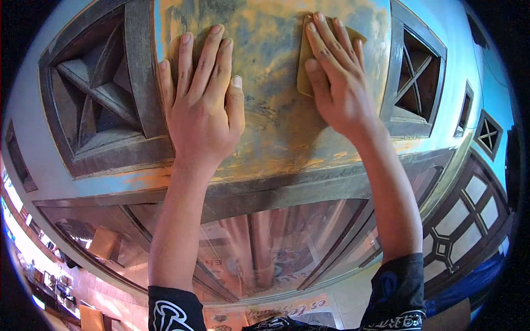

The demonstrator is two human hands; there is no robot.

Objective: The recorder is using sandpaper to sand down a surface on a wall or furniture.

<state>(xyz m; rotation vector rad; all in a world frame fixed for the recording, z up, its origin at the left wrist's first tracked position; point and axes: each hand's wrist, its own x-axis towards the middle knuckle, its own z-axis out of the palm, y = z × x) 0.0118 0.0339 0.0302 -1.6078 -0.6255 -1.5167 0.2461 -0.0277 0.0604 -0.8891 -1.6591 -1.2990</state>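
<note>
My left hand lies flat on the wall panel with its fingers spread, and it holds nothing. Patchy grey, ochre and orange coats show across this panel, with light blue paint along its edges. To the right, my right hand presses a brown sheet of sandpaper against the same surface. The palm and fingers cover most of the sheet; its left edge and upper right corner stick out. Both arms reach up, and a shadow falls below the right hand.
Wooden vent frames with crossed slats flank the panel, one at left and one at right. Beneath runs a dark wooden beam above glass window panes. A panelled door stands at right. Far below is a tiled floor with a printed banner.
</note>
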